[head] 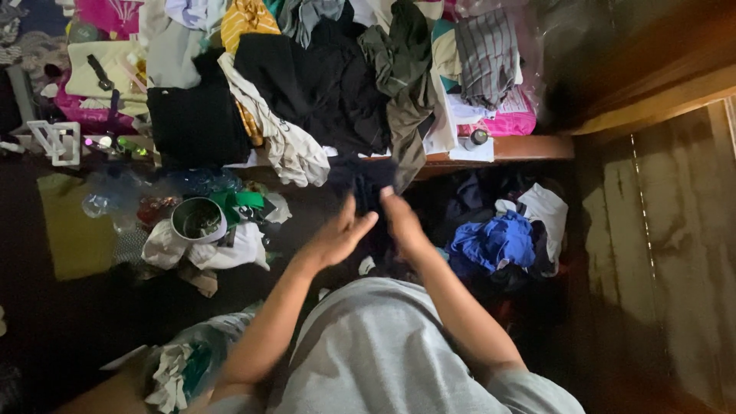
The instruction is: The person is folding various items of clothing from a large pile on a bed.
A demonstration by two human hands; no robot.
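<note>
Both hands grip a dark navy garment point(366, 184) held up in front of the bed's clothes heap point(322, 84). The left hand point(337, 238) and right hand point(402, 222) sit close together at its lower edge, the cloth hanging lengthwise straight ahead, equally near each.

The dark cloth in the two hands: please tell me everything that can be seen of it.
The dark cloth looks navy or black, soft and crumpled; its kind of garment cannot be told. It is held up in front of the person, before the edge of the bed heaped with clothes. The left hand and the right hand meet its lower part, fingers raised toward it, though the grip is blurred. Its top overlaps the hanging clothes behind.
</note>
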